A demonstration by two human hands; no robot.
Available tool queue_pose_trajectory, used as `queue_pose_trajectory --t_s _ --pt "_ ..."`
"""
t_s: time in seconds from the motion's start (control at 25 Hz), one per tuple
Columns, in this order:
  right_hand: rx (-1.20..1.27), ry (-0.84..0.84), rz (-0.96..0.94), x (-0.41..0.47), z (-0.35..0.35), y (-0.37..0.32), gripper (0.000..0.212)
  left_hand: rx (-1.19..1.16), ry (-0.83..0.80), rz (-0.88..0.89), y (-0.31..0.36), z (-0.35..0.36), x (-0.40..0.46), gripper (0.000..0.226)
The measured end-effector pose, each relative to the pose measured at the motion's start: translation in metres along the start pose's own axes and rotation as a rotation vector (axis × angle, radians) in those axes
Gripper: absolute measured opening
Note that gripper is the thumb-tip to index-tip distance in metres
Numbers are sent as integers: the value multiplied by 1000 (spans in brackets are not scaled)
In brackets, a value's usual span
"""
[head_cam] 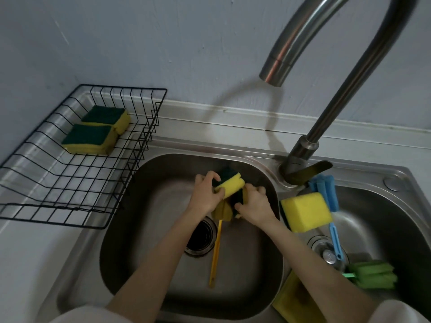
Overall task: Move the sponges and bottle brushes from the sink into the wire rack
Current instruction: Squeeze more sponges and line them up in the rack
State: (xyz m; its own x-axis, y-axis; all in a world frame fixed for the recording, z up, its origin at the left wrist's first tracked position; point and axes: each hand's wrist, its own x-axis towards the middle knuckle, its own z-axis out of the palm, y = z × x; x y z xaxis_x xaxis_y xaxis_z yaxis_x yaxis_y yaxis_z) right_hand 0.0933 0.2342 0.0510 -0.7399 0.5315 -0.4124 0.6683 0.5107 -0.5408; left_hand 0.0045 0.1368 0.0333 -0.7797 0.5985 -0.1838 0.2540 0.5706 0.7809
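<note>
In the left sink basin [144, 229] my left hand [206, 194] grips a yellow and green sponge [229, 185], tilted with its yellow side up. My right hand [254, 206] is closed on a second sponge [240, 198] just below it, mostly hidden. Under both hands lies a yellow bottle brush [215, 252], handle toward me. The black wire rack [77, 178] at the left holds two sponges [93, 138], green side up. A yellow sponge [306, 212] rests on the divider. A blue brush [331, 213] and a green brush [373, 273] lie in the right basin.
The steel faucet [326, 113] arches over the left basin from the rear ledge. Drains sit in the left basin [200, 238] and the right basin [328, 252]. Another yellow sponge [293, 299] lies at the near edge of the divider. A pale wall stands behind.
</note>
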Motion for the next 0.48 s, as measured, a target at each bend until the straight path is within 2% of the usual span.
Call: queue_pose_trajectory --t_s 0.08,0.32,0.48 --pt "6 51 -49 -10 -6 -9 58 -69 59 36 6 -8 -9 18" --pt "-58 209 -220 -36 -17 -31 58 -140 207 61 20 -28 -33 25" --pt "-157 291 -363 -54 -15 -37 55 -312 242 -35 36 -42 -47 46"
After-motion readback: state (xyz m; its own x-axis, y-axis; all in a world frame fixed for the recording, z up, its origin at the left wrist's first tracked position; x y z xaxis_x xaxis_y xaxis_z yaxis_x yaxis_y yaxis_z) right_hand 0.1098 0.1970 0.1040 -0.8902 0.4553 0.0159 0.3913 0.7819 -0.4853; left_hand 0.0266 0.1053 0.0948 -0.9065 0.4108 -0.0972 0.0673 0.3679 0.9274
